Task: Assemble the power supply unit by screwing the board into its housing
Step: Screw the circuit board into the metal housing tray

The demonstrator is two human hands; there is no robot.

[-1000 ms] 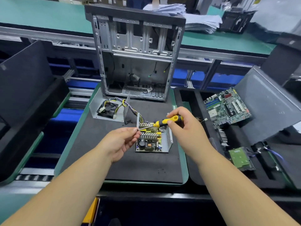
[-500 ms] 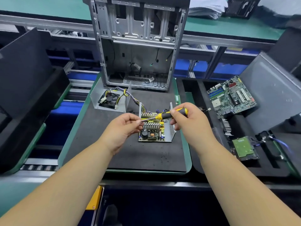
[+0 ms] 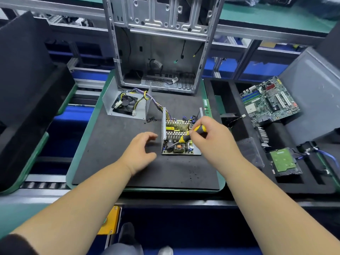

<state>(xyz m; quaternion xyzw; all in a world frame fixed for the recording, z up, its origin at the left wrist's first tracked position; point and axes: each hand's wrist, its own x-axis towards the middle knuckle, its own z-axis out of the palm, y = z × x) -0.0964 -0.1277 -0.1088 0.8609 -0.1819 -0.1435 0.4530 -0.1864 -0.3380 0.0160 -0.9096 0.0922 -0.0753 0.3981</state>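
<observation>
The power supply board, with heat sinks and yellow parts, lies in its open metal housing on the black foam mat. My right hand grips a yellow-and-black screwdriver; its tip points down at the board's near left corner. My left hand hovers just left of the housing, fingers loosely curved, holding nothing. Several small black screws lie on the mat behind it. The housing's other half, with a fan and a cable bundle, lies at the back left.
An open computer case stands upright behind the mat. To the right, a foam tray holds a motherboard and a green hard drive. A dark foam block fills the left side.
My left hand has let go of the screwdriver's tip and dropped beside the housing. My right hand has swung the screwdriver down, so its tip now points into the board.
</observation>
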